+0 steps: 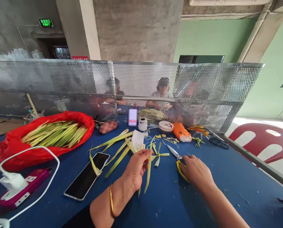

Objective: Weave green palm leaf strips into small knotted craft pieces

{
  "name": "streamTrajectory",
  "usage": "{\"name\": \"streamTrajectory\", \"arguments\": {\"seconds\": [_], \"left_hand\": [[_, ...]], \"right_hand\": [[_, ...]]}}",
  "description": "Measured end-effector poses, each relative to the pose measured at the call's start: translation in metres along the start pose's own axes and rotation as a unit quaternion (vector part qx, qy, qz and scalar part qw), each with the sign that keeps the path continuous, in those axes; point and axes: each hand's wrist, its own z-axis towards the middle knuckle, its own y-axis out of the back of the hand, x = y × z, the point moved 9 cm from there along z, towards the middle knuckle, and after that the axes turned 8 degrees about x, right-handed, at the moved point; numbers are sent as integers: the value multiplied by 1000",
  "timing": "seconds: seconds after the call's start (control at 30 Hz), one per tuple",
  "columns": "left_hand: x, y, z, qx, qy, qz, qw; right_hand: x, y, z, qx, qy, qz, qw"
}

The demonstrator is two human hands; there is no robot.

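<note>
In the head view, held a pale green leaf strip (149,174) in the left hand (137,167), to the left of the scissors (174,152), fingers closed on it in a pinch, with one end rising above and the other hanging below. Had the right hand (199,172) over the yellow handles of the scissors, fingers curled; could not tell whether gripping or merely resting, with the fingertips hidden.

Had more long strips (119,163) on the blue desk (165,202), farther left of the scissors, and short leaf pieces (157,162) just left of the blades. Had a thread spool (143,125) beyond the scissors to the left, an orange packet (182,133) beyond to the right, and a red bag (7,150) of leaves (57,134) well to the left.

Seemed to be at the readying of a single strip, picked out with scissors at hand. Probably called next for a firm hold on the handles, and for keeping the strip steady and clear of the blades.
</note>
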Motion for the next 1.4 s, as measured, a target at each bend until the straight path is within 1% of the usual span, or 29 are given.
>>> {"name": "streamTrajectory", "arguments": {"seconds": [0.03,0.07,0.1,0.13,0.17,0.2,0.23,0.3,0.37,0.47,0.5,0.53,0.57,0.6,0.63,0.67,0.73,0.77,0.8,0.87,0.93,1.0,1.13,1.2,1.27,1.33,1.37,1.4], "left_hand": [[-1,0,-1,-7,-13,0,1000],[-2,-1,-1,-8,-25,2,1000],[-3,-3,-2,-5,-36,5,999],[-3,-6,-3,-2,-47,9,999],[-3,-8,-5,1,-57,15,998],[-3,-9,-6,0,-63,25,998],[-3,-10,-7,-2,-66,35,997],[-1,-10,-8,-8,-63,46,997],[-1,-7,-7,-11,-58,36,998],[3,-7,1,17,-28,-30,999],[5,-7,3,29,-13,-61,998],[7,-8,5,39,1,-89,995],[8,-9,6,45,8,-109,993],[9,-10,6,47,7,-116,992],[8,-11,5,48,1,-106,993],[8,-12,4,51,-5,-80,995],[10,-17,0,63,-10,12,998],[12,-20,-3,73,-7,58,996],[15,-23,-5,83,-1,93,992],[19,-27,-8,96,9,116,988],[19,-27,-9,94,7,102,990],[16,-26,-8,85,-5,105,991],[9,-26,-7,71,-33,142,987],[6,-21,-6,43,-52,164,984],[-5,-11,-9,-23,-114,202,972],[-22,-5,-18,-83,-203,241,945],[-27,-6,-21,-92,-232,254,934],[-27,-8,-22,-84,-233,258,934]], "right_hand": [[11,7,-6,-24,27,29,999],[25,14,-14,-51,67,93,992],[41,15,-21,-43,115,201,972],[55,10,-28,-4,144,319,937],[71,3,-35,44,170,414,893],[86,-2,-42,79,191,479,853],[96,-6,-47,89,197,513,831],[102,-13,-53,96,170,563,803],[102,-21,-54,127,132,606,774],[100,-26,-56,200,87,674,706],[99,-25,-56,212,78,690,688],[98,-23,-56,217,74,699,677],[97,-21,-56,214,74,701,677],[95,-19,-56,200,75,696,686],[93,-17,-55,179,79,685,702],[90,-13,-54,148,87,668,725],[83,-3,-54,67,108,619,775],[81,1,-54,30,121,595,794],[80,5,-55,3,130,577,806],[77,7,-56,-25,135,569,811],[75,7,-55,-31,131,578,805],[73,7,-54,-42,126,576,806],[68,11,-54,-71,123,551,822],[65,13,-54,-82,115,536,832],[62,14,-54,-85,105,526,840],[62,15,-54,-85,104,517,845],[62,17,-54,-88,110,510,849],[64,18,-55,-94,120,499,853]]}}
